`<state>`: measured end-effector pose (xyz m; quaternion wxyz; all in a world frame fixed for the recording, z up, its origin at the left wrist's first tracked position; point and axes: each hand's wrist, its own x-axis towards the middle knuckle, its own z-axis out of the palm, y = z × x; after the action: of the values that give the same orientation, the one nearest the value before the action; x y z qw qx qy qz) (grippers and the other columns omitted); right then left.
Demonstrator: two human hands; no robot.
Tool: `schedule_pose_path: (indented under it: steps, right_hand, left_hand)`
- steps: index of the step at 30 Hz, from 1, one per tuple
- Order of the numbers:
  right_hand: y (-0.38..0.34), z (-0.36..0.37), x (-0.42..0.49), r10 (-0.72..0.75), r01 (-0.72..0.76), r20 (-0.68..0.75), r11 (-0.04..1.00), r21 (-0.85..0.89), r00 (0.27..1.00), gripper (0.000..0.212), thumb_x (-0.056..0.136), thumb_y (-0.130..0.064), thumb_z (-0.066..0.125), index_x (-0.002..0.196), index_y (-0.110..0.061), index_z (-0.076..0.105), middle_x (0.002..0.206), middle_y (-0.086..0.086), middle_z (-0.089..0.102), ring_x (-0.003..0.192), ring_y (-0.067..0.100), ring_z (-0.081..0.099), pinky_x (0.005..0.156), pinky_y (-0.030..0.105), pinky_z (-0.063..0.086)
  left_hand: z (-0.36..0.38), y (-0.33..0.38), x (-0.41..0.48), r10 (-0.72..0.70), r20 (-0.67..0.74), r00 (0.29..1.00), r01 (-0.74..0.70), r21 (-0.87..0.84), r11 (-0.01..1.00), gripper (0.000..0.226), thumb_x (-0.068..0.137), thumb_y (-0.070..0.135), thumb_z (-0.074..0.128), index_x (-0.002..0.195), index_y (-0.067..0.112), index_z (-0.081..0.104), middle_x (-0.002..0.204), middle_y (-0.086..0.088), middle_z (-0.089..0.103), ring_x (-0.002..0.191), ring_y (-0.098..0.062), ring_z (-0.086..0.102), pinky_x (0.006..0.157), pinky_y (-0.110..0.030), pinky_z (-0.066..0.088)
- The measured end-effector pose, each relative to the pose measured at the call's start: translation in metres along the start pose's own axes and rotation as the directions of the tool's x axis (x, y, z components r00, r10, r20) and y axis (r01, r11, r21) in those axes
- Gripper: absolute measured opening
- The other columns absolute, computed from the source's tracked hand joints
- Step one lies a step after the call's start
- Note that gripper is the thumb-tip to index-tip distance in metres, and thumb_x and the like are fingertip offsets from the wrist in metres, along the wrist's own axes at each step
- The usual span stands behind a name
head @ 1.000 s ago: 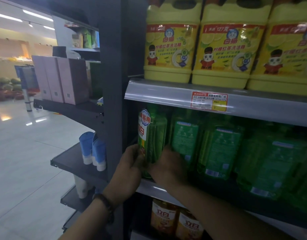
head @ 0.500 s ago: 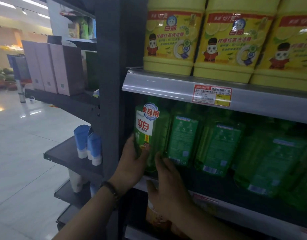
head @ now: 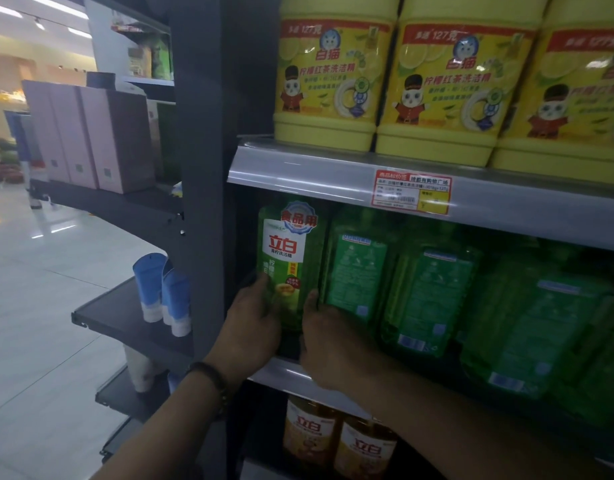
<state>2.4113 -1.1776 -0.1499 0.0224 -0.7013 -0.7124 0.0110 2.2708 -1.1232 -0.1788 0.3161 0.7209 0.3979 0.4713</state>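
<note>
A green detergent bottle [head: 290, 258] with a white front label stands upright at the left end of the middle shelf [head: 284, 370]. My left hand [head: 253, 323] grips its lower left side, thumb on the front. My right hand [head: 333, 344] holds its lower right side, fingers tucked between it and the neighbouring bottle. To its right, several more green bottles [head: 426, 299] stand with their back labels facing out.
Big yellow detergent jugs [head: 329, 74] fill the shelf above, with a red price tag [head: 412, 191] on its rail. Orange bottles [head: 336, 441] stand below. A dark upright post [head: 201, 168] borders the left. The side rack holds pink boxes [head: 101, 136] and blue tubes [head: 163, 292].
The green bottle has been turned so its front label faces out. My right hand has moved up from below the shelf edge onto the bottle's right side.
</note>
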Motion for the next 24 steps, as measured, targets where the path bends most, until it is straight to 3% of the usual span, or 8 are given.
schedule_pose_path:
  steps: [3, 7, 10, 14, 17, 19, 21, 24]
  right_hand:
    - [0.001, -0.004, 0.010, 0.001, 0.000, 0.006, 1.000, -0.018, 1.000, 0.086, 0.102, -0.014, 0.060, 0.165, 0.008, 0.005, 0.136, 0.026, 0.064, 0.113, 0.039, 0.069, 0.088, 0.044, 0.060]
    - [0.006, -0.004, 0.020, 0.014, -0.015, 0.028, 0.999, 0.028, 1.000, 0.088, 0.105, -0.022, 0.058, 0.165, 0.006, 0.000, 0.138, 0.027, 0.062, 0.113, 0.038, 0.069, 0.087, 0.043, 0.059]
    - [0.004, 0.001, 0.025, 0.036, -0.038, 0.031, 0.999, 0.038, 0.999, 0.091, 0.105, -0.025, 0.057, 0.164, 0.008, -0.004, 0.138, 0.028, 0.062, 0.112, 0.039, 0.069, 0.086, 0.043, 0.060]
    - [0.004, 0.011, 0.028, 0.046, -0.047, 0.025, 0.997, 0.053, 0.999, 0.101, 0.102, -0.028, 0.061, 0.163, 0.007, -0.011, 0.136, 0.027, 0.064, 0.113, 0.041, 0.068, 0.089, 0.045, 0.059]
    - [0.010, 0.009, 0.021, 0.027, -0.018, -0.066, 0.991, 0.135, 0.997, 0.087, 0.101, -0.028, 0.064, 0.166, 0.000, 0.013, 0.131, 0.021, 0.065, 0.110, 0.035, 0.068, 0.086, 0.041, 0.060]
    - [0.018, 0.005, 0.007, -0.003, 0.036, -0.151, 0.975, 0.217, 0.989, 0.066, 0.100, -0.029, 0.066, 0.157, -0.012, 0.038, 0.128, 0.013, 0.063, 0.108, 0.030, 0.066, 0.085, 0.039, 0.058]
    - [0.029, 0.001, -0.011, -0.012, 0.063, -0.200, 0.966, 0.251, 0.980, 0.057, 0.101, -0.032, 0.065, 0.152, -0.019, 0.044, 0.127, 0.009, 0.061, 0.109, 0.028, 0.063, 0.084, 0.036, 0.054]
    - [0.047, -0.002, -0.037, 0.052, 0.012, -0.225, 0.961, 0.275, 0.973, 0.059, 0.102, -0.042, 0.061, 0.153, -0.024, 0.037, 0.141, 0.006, 0.056, 0.125, 0.031, 0.058, 0.099, 0.041, 0.052]
  left_hand:
    - [0.002, -0.006, 0.006, -0.001, 0.030, 1.000, 0.001, 0.007, 1.000, 0.036, 0.097, -0.012, 0.052, 0.110, 0.019, 0.066, 0.105, 0.019, 0.069, 0.098, 0.015, 0.066, 0.082, -0.002, 0.049]
    - [0.008, -0.027, 0.017, -0.061, 0.100, 0.993, 0.057, 0.037, 0.998, 0.032, 0.096, 0.022, 0.049, 0.119, 0.032, 0.069, 0.129, 0.006, 0.070, 0.126, -0.022, 0.061, 0.109, -0.046, 0.052]
    - [0.012, -0.041, 0.024, -0.095, 0.110, 0.989, 0.096, 0.000, 0.995, 0.036, 0.091, 0.035, 0.049, 0.121, 0.035, 0.069, 0.134, 0.001, 0.067, 0.131, -0.027, 0.058, 0.112, -0.050, 0.049]
    - [0.014, -0.041, 0.022, -0.092, 0.115, 0.989, 0.092, 0.006, 0.996, 0.032, 0.093, 0.030, 0.050, 0.119, 0.038, 0.067, 0.135, 0.002, 0.064, 0.133, -0.030, 0.054, 0.113, -0.050, 0.049]
    - [0.008, -0.016, 0.014, -0.140, 0.116, 0.983, 0.138, 0.029, 0.990, 0.034, 0.098, 0.021, 0.052, 0.123, 0.038, 0.066, 0.136, 0.000, 0.061, 0.130, -0.021, 0.059, 0.110, -0.041, 0.052]
    - [0.006, -0.003, 0.007, -0.155, 0.129, 0.979, 0.147, 0.066, 0.987, 0.034, 0.102, 0.012, 0.053, 0.125, 0.034, 0.066, 0.128, 0.007, 0.065, 0.116, -0.009, 0.065, 0.093, -0.013, 0.052]
    - [0.008, 0.011, -0.001, -0.166, 0.074, 0.983, 0.161, 0.076, 0.984, 0.035, 0.102, 0.008, 0.056, 0.126, 0.031, 0.067, 0.112, 0.013, 0.067, 0.097, 0.005, 0.064, 0.070, 0.003, 0.044]
    - [0.022, 0.027, -0.012, -0.117, 0.019, 0.993, 0.117, 0.028, 0.993, 0.032, 0.100, 0.007, 0.060, 0.124, 0.028, 0.067, 0.112, 0.011, 0.068, 0.095, 0.006, 0.063, 0.069, 0.003, 0.041]
